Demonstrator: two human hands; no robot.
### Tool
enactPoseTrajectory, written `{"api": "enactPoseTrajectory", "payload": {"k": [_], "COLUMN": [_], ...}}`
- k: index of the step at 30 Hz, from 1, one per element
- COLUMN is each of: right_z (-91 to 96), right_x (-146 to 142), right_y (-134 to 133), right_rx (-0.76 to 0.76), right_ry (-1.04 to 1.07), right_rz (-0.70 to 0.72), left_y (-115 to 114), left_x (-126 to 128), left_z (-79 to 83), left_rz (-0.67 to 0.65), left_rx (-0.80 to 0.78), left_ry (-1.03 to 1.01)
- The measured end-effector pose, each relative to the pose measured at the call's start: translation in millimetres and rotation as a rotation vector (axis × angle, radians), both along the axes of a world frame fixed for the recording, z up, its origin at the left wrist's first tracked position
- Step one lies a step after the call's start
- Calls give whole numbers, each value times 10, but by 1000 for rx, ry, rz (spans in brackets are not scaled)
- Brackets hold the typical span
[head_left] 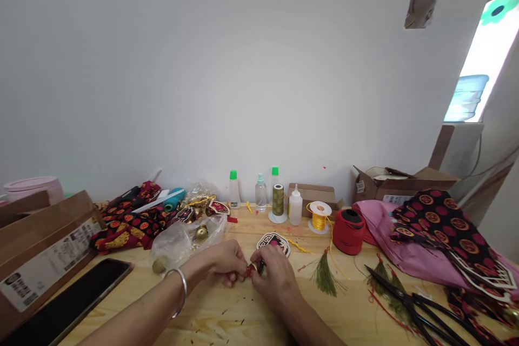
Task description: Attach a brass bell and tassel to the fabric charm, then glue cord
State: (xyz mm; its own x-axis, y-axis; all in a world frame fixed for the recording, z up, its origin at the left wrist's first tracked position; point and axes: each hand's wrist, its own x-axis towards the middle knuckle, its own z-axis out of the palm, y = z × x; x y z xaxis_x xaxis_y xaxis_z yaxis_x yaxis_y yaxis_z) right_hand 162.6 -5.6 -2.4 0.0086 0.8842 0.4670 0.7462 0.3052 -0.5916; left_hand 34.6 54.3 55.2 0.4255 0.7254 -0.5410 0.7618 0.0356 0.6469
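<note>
My left hand (229,264), with a silver bangle on the wrist, pinches a red knotted cord (249,270) close above the wooden table. My right hand (276,277) is closed around a small brass bell (260,266) that meets the red cord; the fingers cover much of it. Just behind the right hand lies a flat ornament (279,241) with a white and dark patterned border, and a yellow cord (299,246) extends from it. A green tassel (325,277) lies to the right of that hand.
Black scissors (405,300) lie open at the right, by more green tassels. Bottles, a green thread spool (278,200), yellow cord spool (319,219) and red thread spool (348,232) stand at the back. A phone (77,303), a carton (48,259) and bagged bells (201,232) are left.
</note>
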Motion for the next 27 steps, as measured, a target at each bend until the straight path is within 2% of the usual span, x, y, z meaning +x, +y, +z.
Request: {"api": "enactPoseTrajectory", "payload": {"k": [12, 20, 27], "right_z": [-39, -40, -31], "right_x": [7, 8, 5], "right_y": [23, 20, 29], "right_rx": [10, 34, 35], "right_ry": [2, -3, -13], "right_rz": [8, -3, 12], "left_y": [-82, -133, -181], "left_x": [-25, -37, 41], "left_z": [-81, -124, -169], "left_rz": [139, 135, 187], "left_rx": [-93, -32, 82], "left_ry": [-146, -200, -166]}}
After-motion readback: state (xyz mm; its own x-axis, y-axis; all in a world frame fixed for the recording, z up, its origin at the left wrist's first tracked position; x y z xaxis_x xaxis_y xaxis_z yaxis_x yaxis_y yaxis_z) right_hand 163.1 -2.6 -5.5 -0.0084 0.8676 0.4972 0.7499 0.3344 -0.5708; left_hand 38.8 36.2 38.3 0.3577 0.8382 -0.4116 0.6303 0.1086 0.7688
